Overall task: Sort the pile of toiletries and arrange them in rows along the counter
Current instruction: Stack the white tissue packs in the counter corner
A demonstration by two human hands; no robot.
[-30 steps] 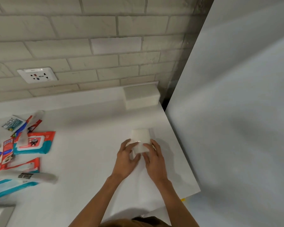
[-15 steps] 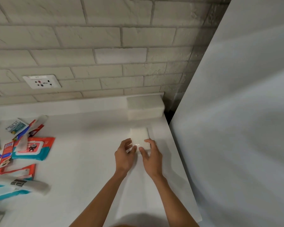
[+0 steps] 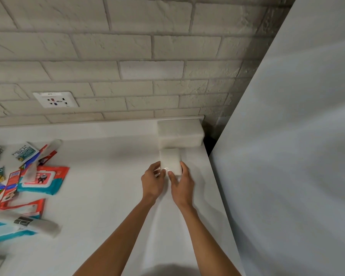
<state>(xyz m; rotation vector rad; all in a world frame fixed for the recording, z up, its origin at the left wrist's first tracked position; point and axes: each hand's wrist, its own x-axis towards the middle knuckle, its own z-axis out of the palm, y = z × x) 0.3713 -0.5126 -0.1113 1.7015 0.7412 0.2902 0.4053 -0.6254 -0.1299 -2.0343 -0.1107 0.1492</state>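
The left hand (image 3: 152,181) and right hand (image 3: 182,185) are pinching, in a narrow grip, the small white packet (image 3: 170,159) on the tabletop (image 3: 100,196), right of frame centre, just below a larger white pack (image 3: 179,134). It is probably light and soft with a slippery wrapper, so its side edges are offering the best hold.

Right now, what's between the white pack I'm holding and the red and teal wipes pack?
Only bare counter, in the head view, separates the white pack from the red and teal wipes pack.
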